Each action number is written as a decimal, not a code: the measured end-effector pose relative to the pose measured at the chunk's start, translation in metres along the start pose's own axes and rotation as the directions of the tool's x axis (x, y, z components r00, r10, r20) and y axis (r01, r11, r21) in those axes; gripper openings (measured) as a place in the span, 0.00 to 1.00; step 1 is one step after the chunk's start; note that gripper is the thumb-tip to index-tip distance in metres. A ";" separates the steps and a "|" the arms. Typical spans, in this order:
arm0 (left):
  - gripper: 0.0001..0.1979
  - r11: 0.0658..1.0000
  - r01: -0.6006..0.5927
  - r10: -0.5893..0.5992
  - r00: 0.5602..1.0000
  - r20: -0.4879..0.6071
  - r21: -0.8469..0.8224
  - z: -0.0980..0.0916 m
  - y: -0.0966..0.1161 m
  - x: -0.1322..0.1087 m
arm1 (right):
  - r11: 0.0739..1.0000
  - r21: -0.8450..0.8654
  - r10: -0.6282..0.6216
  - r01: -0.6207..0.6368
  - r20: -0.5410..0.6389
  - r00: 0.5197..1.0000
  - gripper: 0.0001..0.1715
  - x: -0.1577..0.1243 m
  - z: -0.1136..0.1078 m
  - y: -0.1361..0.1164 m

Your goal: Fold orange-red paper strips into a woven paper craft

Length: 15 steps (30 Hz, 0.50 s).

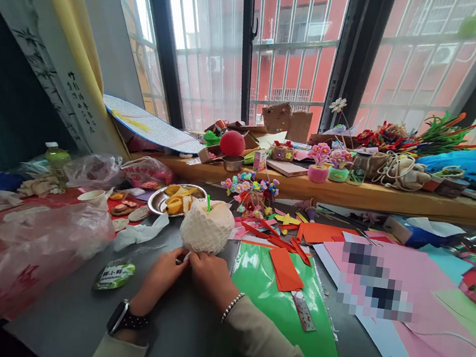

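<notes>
A pale, peeled coconut [206, 230] with a white net-textured wrap stands on the dark grey table. A short green straw [208, 203] sticks up from its top. Right at the coconut's near side, my left hand [162, 277] has its thumb and fingers pinched together. My right hand [210, 278] meets it there, its fingers also closed. A small whitish bit shows between the fingertips, too small to name. Left of my left wrist lies a green printed label or packet [114, 277]. A crumpled white plastic piece [142, 233] rests beside the coconut.
Behind the coconut is a metal plate [155, 201] with banana peels. A green sheet [278, 332] bears orange paper [286, 270] and a metal ruler piece [304, 312]. Pink paper [422, 287] lies right. A clear plastic bag [26, 267] spreads left. Crafts line the windowsill [351, 191].
</notes>
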State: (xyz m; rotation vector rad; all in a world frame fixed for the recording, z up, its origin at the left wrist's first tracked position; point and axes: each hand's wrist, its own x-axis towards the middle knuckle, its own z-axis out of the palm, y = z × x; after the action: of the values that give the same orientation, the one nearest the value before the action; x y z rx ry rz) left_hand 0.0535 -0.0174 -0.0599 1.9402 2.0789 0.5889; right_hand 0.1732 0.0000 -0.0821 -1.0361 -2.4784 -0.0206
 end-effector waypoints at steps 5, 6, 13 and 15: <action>0.14 0.997 0.073 -0.075 0.996 0.046 0.034 0.002 -0.002 0.004 | 1.000 0.000 0.010 -0.010 0.018 1.000 0.10 0.000 0.000 -0.001; 0.14 0.997 0.062 -0.064 0.997 0.042 0.039 0.002 -0.002 0.004 | 1.000 0.003 0.017 -0.017 0.028 0.999 0.10 0.000 -0.001 -0.001; 0.13 0.999 0.018 -0.017 1.000 -0.013 0.034 0.002 -0.001 -0.002 | 0.999 0.015 0.035 -0.036 0.068 0.997 0.10 -0.001 -0.006 -0.002; 0.13 1.000 0.015 -0.015 1.000 -0.008 0.025 0.003 -0.002 -0.001 | 0.999 0.020 0.034 -0.036 0.068 0.997 0.10 -0.001 -0.006 -0.002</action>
State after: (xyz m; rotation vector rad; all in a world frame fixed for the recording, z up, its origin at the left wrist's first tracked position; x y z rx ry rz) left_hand 0.0533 -0.0182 -0.0638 1.9372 2.1133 0.5707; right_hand 0.1750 -0.0037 -0.0765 -1.0882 -2.5143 0.0516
